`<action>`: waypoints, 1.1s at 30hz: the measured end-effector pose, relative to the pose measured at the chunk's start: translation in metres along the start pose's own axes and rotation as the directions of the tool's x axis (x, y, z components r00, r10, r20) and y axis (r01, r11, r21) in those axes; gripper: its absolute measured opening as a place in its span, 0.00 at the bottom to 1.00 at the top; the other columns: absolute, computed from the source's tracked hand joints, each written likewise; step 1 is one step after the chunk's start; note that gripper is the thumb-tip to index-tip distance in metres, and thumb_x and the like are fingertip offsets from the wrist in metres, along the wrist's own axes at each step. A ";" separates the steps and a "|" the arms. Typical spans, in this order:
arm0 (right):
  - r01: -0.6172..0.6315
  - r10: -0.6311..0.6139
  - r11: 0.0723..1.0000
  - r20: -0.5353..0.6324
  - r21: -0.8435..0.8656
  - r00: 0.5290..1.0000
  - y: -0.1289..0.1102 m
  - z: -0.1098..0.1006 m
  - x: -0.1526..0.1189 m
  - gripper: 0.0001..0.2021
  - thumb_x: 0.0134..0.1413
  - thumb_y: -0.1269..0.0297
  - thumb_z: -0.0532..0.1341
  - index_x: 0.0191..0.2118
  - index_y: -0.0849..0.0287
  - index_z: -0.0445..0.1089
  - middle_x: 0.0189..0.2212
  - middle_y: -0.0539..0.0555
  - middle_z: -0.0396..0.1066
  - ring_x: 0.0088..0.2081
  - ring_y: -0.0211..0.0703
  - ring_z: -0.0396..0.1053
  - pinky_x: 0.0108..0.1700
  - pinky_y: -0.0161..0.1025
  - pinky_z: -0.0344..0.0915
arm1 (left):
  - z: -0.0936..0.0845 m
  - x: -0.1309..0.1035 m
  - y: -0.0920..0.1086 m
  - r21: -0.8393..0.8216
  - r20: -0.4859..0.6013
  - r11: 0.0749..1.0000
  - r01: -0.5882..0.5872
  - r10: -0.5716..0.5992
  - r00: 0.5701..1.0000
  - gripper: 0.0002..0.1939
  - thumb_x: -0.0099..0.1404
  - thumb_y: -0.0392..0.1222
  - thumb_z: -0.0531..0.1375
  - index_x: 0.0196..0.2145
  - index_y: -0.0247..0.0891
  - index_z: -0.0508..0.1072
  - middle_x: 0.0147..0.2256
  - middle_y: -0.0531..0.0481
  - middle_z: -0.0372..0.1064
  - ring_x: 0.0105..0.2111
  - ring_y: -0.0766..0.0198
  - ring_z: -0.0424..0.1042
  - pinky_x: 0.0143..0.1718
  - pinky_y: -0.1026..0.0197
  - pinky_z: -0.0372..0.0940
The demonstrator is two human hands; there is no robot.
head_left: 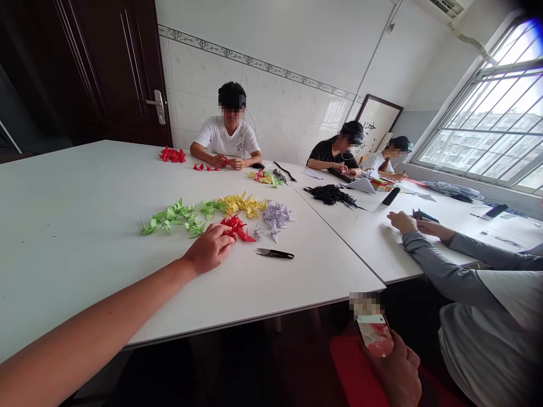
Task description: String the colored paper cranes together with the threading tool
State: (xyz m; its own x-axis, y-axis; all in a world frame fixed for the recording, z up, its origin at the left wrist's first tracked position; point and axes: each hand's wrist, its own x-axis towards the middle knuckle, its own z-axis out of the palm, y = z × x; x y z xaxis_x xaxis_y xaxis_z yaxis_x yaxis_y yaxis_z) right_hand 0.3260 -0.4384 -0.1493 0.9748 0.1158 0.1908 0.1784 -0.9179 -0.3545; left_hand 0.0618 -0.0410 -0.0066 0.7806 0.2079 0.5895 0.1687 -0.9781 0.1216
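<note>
My left hand reaches over the white table with its fingers curled closed at the edge of a small pile of red paper cranes; the fingertips are partly hidden against a red crane. Green paper cranes, yellow paper cranes and pale lilac paper cranes lie around that pile. Just right of the hand is a pair of black-handled thread snips. Below the table edge, my right hand grips a phone with its screen lit.
Across the white table a person in a white shirt handles red paper. More red cranes lie nearby. Black tassels lie beyond the table seam. At right, a person's grey sleeves rest close by. Two more people sit farther back.
</note>
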 end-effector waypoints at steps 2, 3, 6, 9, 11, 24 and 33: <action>0.005 -0.005 1.000 -0.005 -0.001 1.000 0.000 0.000 0.000 0.39 0.42 0.41 0.55 0.59 0.58 0.50 0.52 0.66 0.56 0.46 0.61 0.65 0.38 0.52 0.67 | 0.000 0.000 0.000 -0.007 -0.004 1.000 0.002 -0.002 1.000 0.13 0.62 0.36 0.51 0.37 0.37 0.74 0.44 0.43 0.64 0.48 0.54 0.60 0.49 0.50 0.61; 0.006 -0.006 1.000 -0.006 -0.002 1.000 -0.001 0.000 0.000 0.40 0.42 0.42 0.55 0.59 0.58 0.51 0.52 0.66 0.56 0.46 0.61 0.64 0.38 0.52 0.67 | 0.000 0.000 0.000 -0.007 -0.005 1.000 0.002 -0.002 1.000 0.13 0.62 0.36 0.51 0.37 0.37 0.74 0.44 0.43 0.64 0.48 0.54 0.60 0.49 0.50 0.61; 0.008 -0.008 1.000 -0.013 -0.007 1.000 0.000 0.002 -0.001 0.41 0.41 0.42 0.56 0.59 0.59 0.50 0.52 0.67 0.56 0.47 0.61 0.64 0.39 0.52 0.67 | 0.000 0.000 0.000 0.002 -0.003 1.000 -0.001 0.001 1.000 0.13 0.62 0.36 0.50 0.37 0.36 0.74 0.44 0.43 0.64 0.48 0.54 0.60 0.49 0.49 0.61; 0.013 -0.013 1.000 -0.022 -0.012 1.000 0.001 0.004 -0.001 0.41 0.41 0.42 0.56 0.59 0.60 0.49 0.52 0.66 0.56 0.49 0.61 0.63 0.41 0.52 0.66 | 0.000 0.000 0.000 0.013 0.000 1.000 -0.006 0.006 1.000 0.13 0.63 0.36 0.50 0.37 0.36 0.74 0.44 0.42 0.64 0.48 0.54 0.60 0.49 0.50 0.61; 0.007 -0.008 1.000 -0.024 -0.015 1.000 0.002 0.005 -0.001 0.42 0.41 0.41 0.56 0.59 0.60 0.49 0.52 0.67 0.55 0.47 0.62 0.64 0.40 0.53 0.66 | 0.000 0.000 0.000 0.012 -0.002 1.000 -0.007 0.007 1.000 0.13 0.63 0.36 0.50 0.37 0.35 0.74 0.44 0.42 0.64 0.48 0.54 0.60 0.49 0.50 0.61; 0.008 -0.008 1.000 -0.035 0.003 0.999 0.002 0.010 -0.001 0.39 0.42 0.42 0.56 0.58 0.59 0.51 0.51 0.66 0.57 0.45 0.60 0.65 0.38 0.51 0.67 | -0.002 0.001 0.001 -0.022 -0.020 1.000 -0.001 0.000 1.000 0.12 0.62 0.36 0.51 0.37 0.37 0.75 0.44 0.43 0.65 0.47 0.54 0.61 0.48 0.49 0.62; 0.018 -0.017 1.000 -0.043 0.002 0.999 0.003 0.008 -0.001 0.40 0.42 0.43 0.56 0.59 0.59 0.50 0.52 0.65 0.57 0.49 0.60 0.63 0.40 0.51 0.67 | -0.002 0.002 0.001 -0.016 -0.006 1.000 0.004 -0.005 1.000 0.13 0.61 0.36 0.51 0.36 0.36 0.75 0.45 0.41 0.64 0.48 0.52 0.61 0.49 0.48 0.61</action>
State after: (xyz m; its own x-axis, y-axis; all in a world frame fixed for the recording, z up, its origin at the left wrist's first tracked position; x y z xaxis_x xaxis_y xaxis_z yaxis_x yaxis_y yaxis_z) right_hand 0.3263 -0.4382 -0.1579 0.9648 0.1154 0.2362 0.1958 -0.9150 -0.3528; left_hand 0.0621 -0.0420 -0.0040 0.7760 0.2123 0.5939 0.1627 -0.9772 0.1367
